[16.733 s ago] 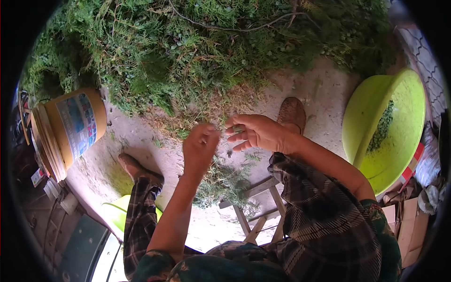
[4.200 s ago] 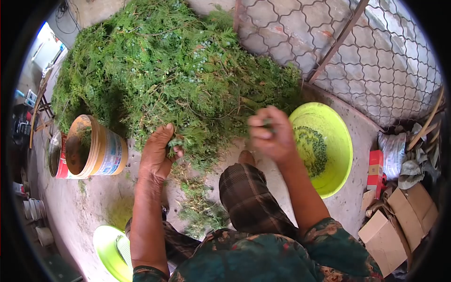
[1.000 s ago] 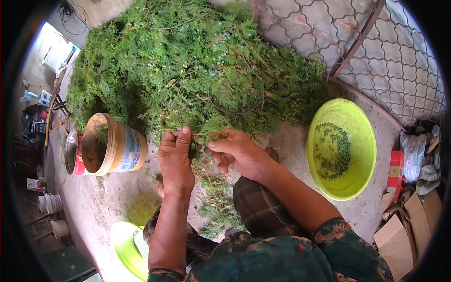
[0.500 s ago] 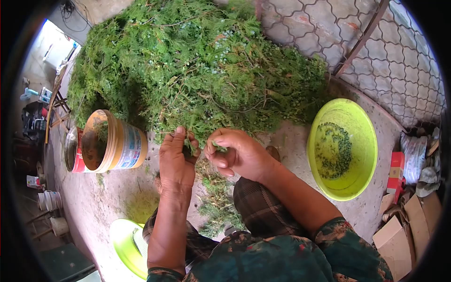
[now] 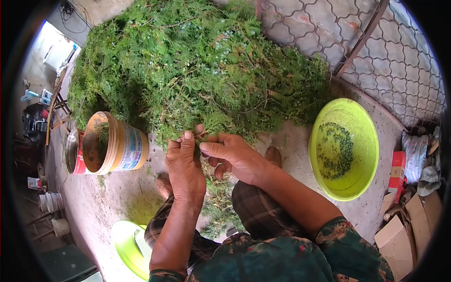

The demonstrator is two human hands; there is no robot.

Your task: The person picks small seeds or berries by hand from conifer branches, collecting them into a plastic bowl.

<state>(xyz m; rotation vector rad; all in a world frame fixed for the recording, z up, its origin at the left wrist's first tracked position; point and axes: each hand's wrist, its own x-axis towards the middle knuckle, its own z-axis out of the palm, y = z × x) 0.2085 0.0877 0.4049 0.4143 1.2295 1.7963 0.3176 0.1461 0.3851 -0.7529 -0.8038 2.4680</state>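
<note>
Basin (image 5: 343,188) right of the branch pile (image 5: 188,70), bucket (image 5: 127,145) left.

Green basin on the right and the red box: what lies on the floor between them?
Just bare floor, seen in the head view, between green basin and red box.

Fairly bright, uneven light in a round, wide-angle view
Glare whites out the bright opening (image 5: 43,41) at upper left and pales the lower-left basin (image 5: 123,242); soft shadow fills the hollows of the pile of greenery (image 5: 188,70), and the far left side sinks into dimness. Black vignetting rounds the corners, the floor (image 5: 105,197) looks stretched near the edges, and fine leaf detail is soft.
</note>
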